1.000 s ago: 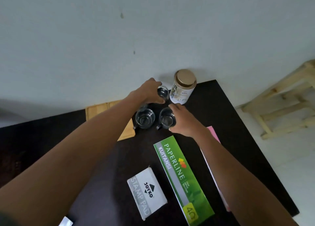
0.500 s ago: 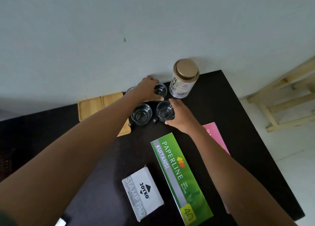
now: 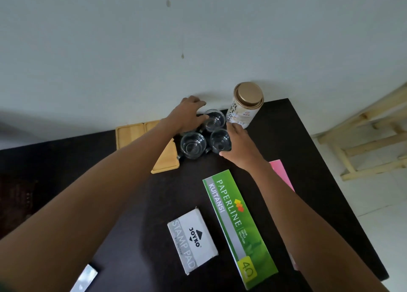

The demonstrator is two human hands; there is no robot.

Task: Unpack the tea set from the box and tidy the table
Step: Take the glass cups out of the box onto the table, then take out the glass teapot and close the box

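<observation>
A: Where are the cups?
B: Three glass cups (image 3: 217, 134) cluster centre frame on the dark surface (image 3: 308, 151), likely being grouped. The left hand (image 3: 187, 116) curls round the far cup; the right hand (image 3: 236, 145) cups the near right one.
A: Anything hidden?
B: No box in view; the left fingers are partly hidden.
</observation>
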